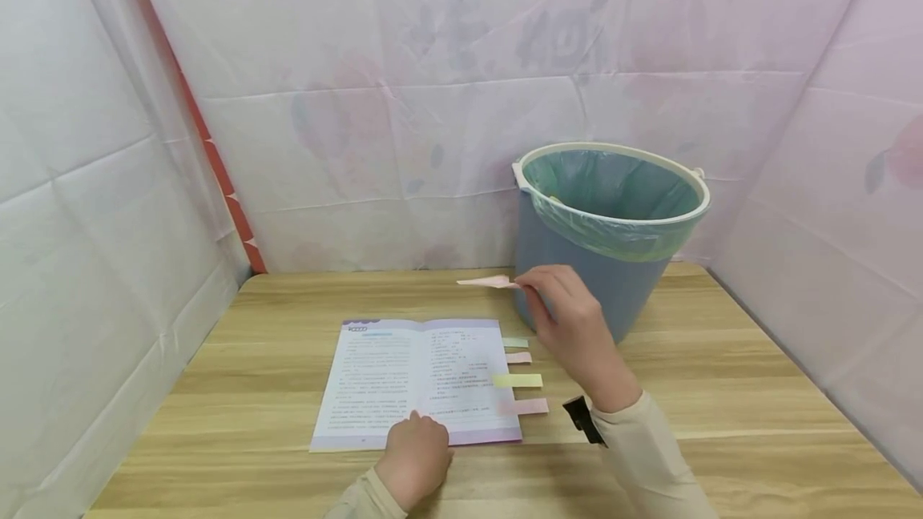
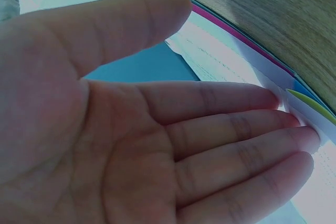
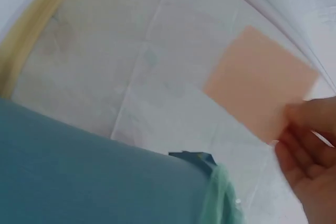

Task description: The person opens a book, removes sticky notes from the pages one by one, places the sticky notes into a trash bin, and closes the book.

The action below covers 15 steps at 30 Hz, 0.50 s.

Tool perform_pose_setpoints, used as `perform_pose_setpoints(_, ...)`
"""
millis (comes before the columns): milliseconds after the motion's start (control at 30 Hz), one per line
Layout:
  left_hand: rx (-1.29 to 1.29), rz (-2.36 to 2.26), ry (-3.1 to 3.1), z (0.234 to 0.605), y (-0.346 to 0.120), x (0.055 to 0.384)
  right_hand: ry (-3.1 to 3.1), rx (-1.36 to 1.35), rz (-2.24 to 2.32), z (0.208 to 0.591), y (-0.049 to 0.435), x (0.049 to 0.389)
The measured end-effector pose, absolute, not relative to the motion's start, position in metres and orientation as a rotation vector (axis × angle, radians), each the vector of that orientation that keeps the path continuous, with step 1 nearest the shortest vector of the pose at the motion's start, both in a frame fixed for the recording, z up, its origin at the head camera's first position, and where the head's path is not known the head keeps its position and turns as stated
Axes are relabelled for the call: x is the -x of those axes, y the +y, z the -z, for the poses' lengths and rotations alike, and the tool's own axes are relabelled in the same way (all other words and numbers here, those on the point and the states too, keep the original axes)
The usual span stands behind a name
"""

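An open book [image 1: 457, 391] lies on the wooden table with printed text on both pages. My left hand [image 1: 416, 455] rests at its lower edge near the spine. In the left wrist view, that hand's fingers [image 2: 226, 140] extend nearly straight over the pages. A pink sticky note [image 3: 261, 84] is pinched at one corner between the thumb and fingers of my right hand [image 1: 573, 319]. The right hand is raised in front of the blue bucket [image 1: 634, 279], with the note above the table behind the book. Seen edge-on in the head view, the note looks thin.
Several paper tabs stick out from the book's right side, among them a yellow tab [image 1: 530, 380] and a pink tab [image 1: 532, 406]. The bucket, lined with a green plastic bag [image 1: 627, 240], stands at the back right. Pale patterned sheets [image 1: 433, 142] surround the table.
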<state>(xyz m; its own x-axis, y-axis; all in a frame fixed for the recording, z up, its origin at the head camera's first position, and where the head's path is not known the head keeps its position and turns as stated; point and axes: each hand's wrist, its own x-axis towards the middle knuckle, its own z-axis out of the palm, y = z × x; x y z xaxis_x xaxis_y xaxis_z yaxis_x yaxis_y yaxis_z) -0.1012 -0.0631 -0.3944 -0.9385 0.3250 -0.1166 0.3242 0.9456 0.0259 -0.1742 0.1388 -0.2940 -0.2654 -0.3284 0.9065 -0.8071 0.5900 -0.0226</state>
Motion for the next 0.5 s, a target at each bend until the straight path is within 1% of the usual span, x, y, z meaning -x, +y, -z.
perform_pose_setpoints(100,-0.463,-0.033,2.945,0.395,-0.062,0.102,-1.580,-0.903,-0.636,0.281,0.139,0.172)
perform_pose_setpoints(267,-0.451,-0.044,2.944,0.397,-0.063,0.103,-1.319,-0.751,-0.636,0.256,0.146,0.172)
perform_pose_setpoints(500,-0.446,-0.026,2.928,0.393,-0.059,0.105,-1.461,-0.539,-0.556,0.241,0.192,0.191)
